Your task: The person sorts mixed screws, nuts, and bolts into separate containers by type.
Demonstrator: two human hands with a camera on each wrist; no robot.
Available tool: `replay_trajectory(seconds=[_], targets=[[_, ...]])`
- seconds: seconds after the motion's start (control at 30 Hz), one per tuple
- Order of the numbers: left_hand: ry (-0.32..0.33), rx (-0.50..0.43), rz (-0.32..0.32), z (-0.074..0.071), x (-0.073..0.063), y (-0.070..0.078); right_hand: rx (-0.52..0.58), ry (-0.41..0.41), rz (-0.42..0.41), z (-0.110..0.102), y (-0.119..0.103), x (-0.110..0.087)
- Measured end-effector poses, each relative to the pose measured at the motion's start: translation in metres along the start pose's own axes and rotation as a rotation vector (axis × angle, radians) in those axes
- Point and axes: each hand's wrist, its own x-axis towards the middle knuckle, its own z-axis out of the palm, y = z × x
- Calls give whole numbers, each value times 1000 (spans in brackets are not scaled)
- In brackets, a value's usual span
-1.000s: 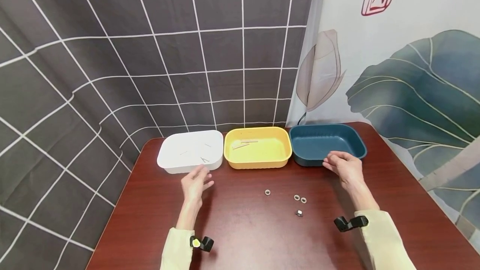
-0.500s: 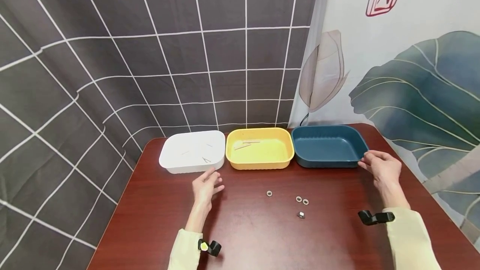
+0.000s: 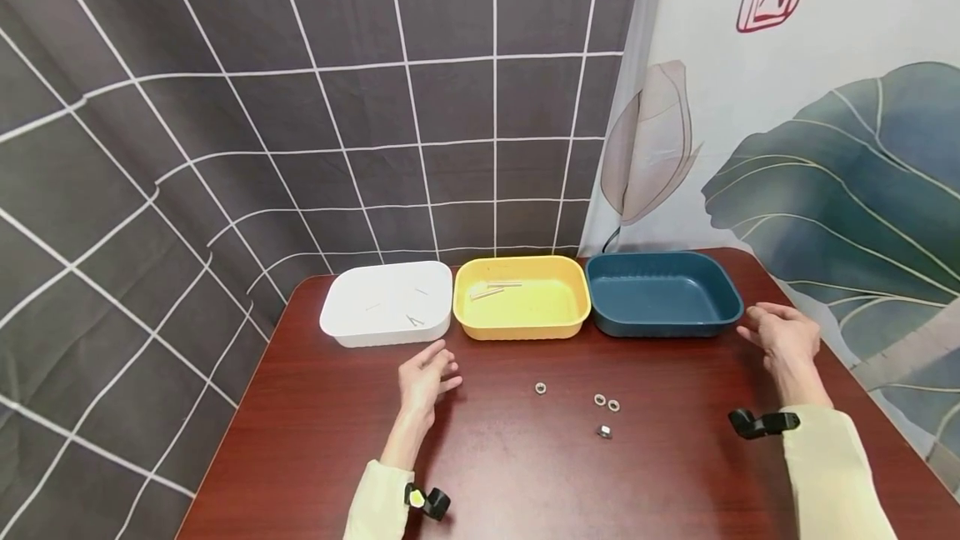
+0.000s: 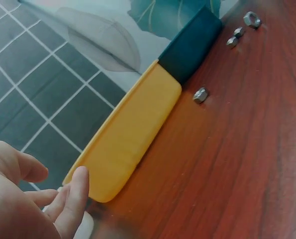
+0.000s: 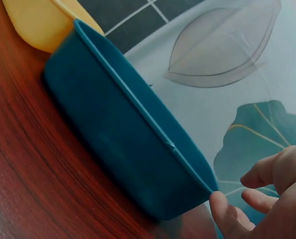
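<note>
My left hand [image 3: 426, 380] hovers above the table in front of the white tray [image 3: 352, 338], its fingers loosely spread and holding nothing. In the left wrist view its fingertips stand near the end of the yellow tray [image 4: 130, 132]. At the right front corner of the dark blue tray [image 3: 660, 328] is my right hand [image 3: 787, 342]. The right wrist view has one fingertip [image 5: 220, 204] at that tray's corner, with the thumb and other fingers apart from the rim. Several metal nuts lie on the table, among them a single nut [image 3: 541, 388] and a larger one [image 3: 604, 432].
The three trays stand side by side along the back of the red-brown table [image 3: 510, 473]. Thin metal pieces [image 3: 415, 320] lie in the white tray, and slender stick-like pieces [image 3: 487, 293] in the yellow one. A gridded curtain [image 3: 450, 107] hangs behind.
My right hand has moved right, from the blue tray's front side to its right corner. The left hand has shifted a little to the right and nearer. The view has turned slightly.
</note>
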Motion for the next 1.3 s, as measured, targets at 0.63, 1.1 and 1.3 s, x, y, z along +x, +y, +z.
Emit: replay_trajectory(seconds=[0.63,1.1,1.3], targets=[[-96,243,37,30,-6,-22,-27,-45,-1,6,4,6],[-90,626,398,71,-15,-52,-47,-2,32,10,6,16],[-141,650,470,82,-18,-62,-51,0,39,12,7,20]])
